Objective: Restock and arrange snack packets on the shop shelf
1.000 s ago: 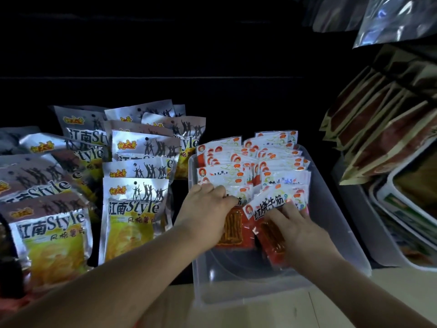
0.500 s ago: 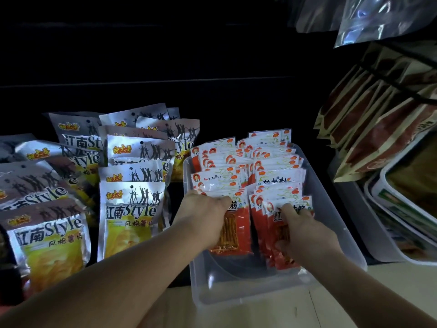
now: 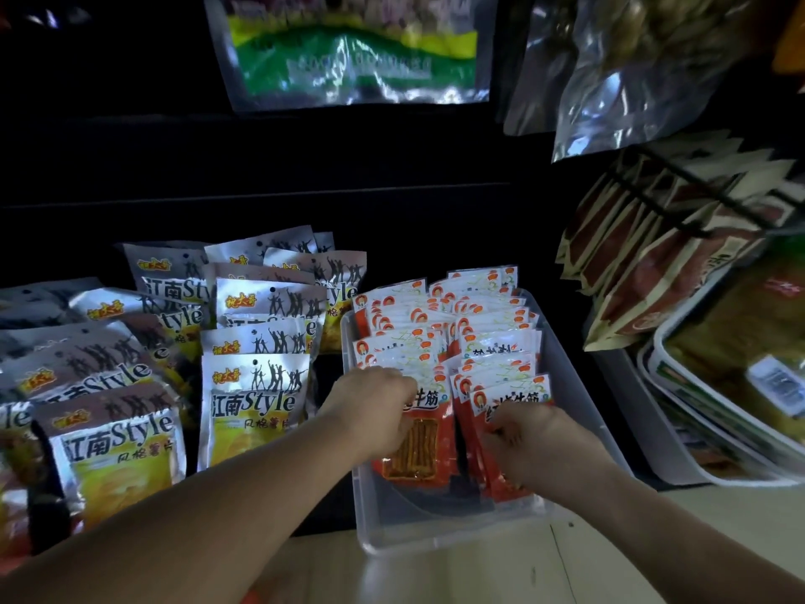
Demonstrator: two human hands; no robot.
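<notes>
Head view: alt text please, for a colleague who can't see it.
The left hand and right hand each grip the front packets of two rows of red snack packets standing in a clear bin. Rows of silver crisp bags stand left of it; brown packets lean at right.

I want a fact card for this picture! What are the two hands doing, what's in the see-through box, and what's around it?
left hand: grips the front of the left row of red packets
right hand: grips the front of the right row
box: clear plastic bin, red packets standing in two rows, near end bare
left of the bin: silver chip bags standing in rows
right of the bin: brown packets leaning in a row
above: green bag hanging
</notes>
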